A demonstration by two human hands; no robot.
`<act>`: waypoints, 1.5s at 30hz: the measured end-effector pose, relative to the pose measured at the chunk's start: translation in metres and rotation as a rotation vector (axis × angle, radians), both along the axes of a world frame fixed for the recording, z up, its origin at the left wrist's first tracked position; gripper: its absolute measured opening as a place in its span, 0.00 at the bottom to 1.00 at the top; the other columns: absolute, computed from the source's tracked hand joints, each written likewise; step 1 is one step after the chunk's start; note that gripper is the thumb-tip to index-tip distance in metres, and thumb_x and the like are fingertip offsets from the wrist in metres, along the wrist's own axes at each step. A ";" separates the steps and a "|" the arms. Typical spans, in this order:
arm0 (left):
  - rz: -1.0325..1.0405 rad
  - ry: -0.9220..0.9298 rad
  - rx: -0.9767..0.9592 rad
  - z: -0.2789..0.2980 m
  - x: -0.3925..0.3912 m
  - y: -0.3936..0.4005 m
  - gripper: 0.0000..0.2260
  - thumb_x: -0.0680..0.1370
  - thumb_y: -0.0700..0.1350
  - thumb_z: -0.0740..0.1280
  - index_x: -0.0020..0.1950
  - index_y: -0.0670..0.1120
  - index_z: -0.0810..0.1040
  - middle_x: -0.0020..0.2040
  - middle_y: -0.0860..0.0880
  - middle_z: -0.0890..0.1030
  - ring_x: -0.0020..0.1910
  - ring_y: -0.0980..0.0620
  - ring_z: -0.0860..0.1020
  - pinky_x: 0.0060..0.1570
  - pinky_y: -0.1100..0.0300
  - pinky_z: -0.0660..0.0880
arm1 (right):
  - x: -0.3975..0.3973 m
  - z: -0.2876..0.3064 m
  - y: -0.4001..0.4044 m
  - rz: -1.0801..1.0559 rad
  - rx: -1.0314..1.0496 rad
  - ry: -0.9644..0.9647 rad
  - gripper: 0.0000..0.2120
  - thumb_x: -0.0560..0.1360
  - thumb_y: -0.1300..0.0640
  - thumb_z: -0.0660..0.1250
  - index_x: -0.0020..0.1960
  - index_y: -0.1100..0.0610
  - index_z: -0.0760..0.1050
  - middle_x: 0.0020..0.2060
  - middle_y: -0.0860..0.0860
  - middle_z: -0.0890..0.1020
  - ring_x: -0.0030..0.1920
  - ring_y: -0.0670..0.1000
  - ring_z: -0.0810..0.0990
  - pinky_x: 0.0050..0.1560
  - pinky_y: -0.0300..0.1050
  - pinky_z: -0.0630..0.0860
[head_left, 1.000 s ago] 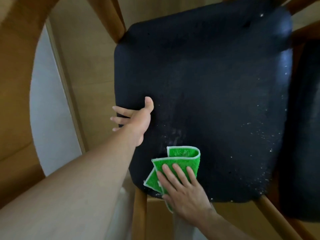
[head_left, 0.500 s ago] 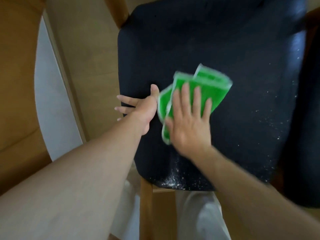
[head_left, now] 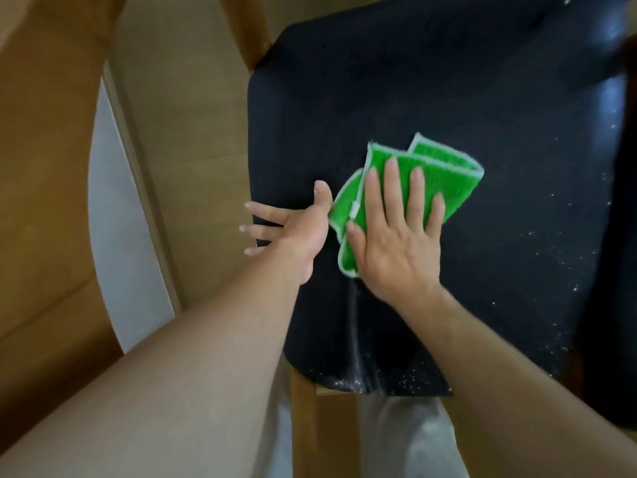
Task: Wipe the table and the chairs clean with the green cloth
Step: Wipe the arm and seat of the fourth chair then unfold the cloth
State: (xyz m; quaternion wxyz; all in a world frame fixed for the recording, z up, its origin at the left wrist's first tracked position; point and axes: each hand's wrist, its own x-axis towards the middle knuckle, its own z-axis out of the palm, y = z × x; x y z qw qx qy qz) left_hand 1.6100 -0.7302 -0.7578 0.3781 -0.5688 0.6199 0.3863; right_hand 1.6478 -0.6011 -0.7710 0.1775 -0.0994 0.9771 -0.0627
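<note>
The left hand [head_left: 300,232] braces the seat [head_left: 431,81] at its left edge, fingers straight over the side, thumb on top, probably to steady the chair. Just right of it, the right hand [head_left: 396,236] presses the cloth [head_left: 444,174] flat, its grip wide; crumbs [head_left: 565,257] lie further right.

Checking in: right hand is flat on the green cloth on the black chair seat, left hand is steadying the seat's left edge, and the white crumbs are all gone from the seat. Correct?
Not quite: the crumbs are not gone. The head view shows white specks scattered along the right side and near edge of the black chair seat. The rest holds: the right hand lies flat on the green cloth, and the left hand holds the seat's left edge.
</note>
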 end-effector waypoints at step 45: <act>0.220 0.296 -0.117 0.001 0.019 -0.035 0.22 0.81 0.58 0.52 0.71 0.47 0.64 0.65 0.51 0.70 0.60 0.47 0.69 0.52 0.55 0.60 | -0.051 -0.009 -0.017 -0.262 -0.051 0.063 0.33 0.80 0.38 0.47 0.79 0.54 0.46 0.79 0.56 0.48 0.77 0.62 0.46 0.72 0.66 0.47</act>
